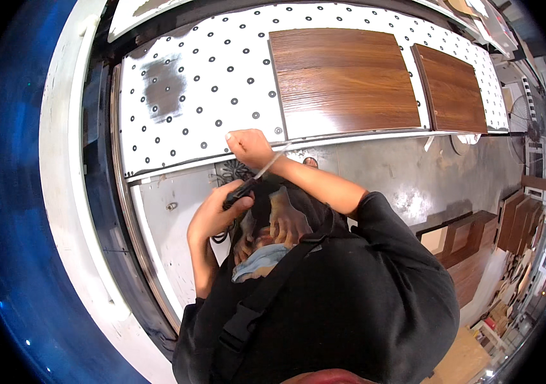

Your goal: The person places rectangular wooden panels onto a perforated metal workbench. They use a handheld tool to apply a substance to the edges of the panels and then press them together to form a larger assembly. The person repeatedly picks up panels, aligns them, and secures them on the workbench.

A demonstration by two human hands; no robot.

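Note:
My left hand (212, 214) is wrapped round the black handle of a tool (240, 193) with a long, thin, pale shaft. Whether it is a screwdriver or a blade I cannot tell. Its shaft slants up and right, across the view of my right wrist. Bent into a fist at the table's front edge is my right hand (250, 147); whatever its fingers hold, if anything, is hidden. Right of that fist, a large brown wood-grain board (346, 80) lies flat on the white table (212, 96) dotted with black rings. A smaller brown board (453, 89) lies further right.
A dark smudged patch (165, 88) marks the table's left part. Along the left runs a white rail (68, 179). Black coiled cable (233, 170) hangs below the table edge. Brown cabinet frames (462, 240) and stacked boards (519, 221) stand on the right, beside grey floor (388, 179).

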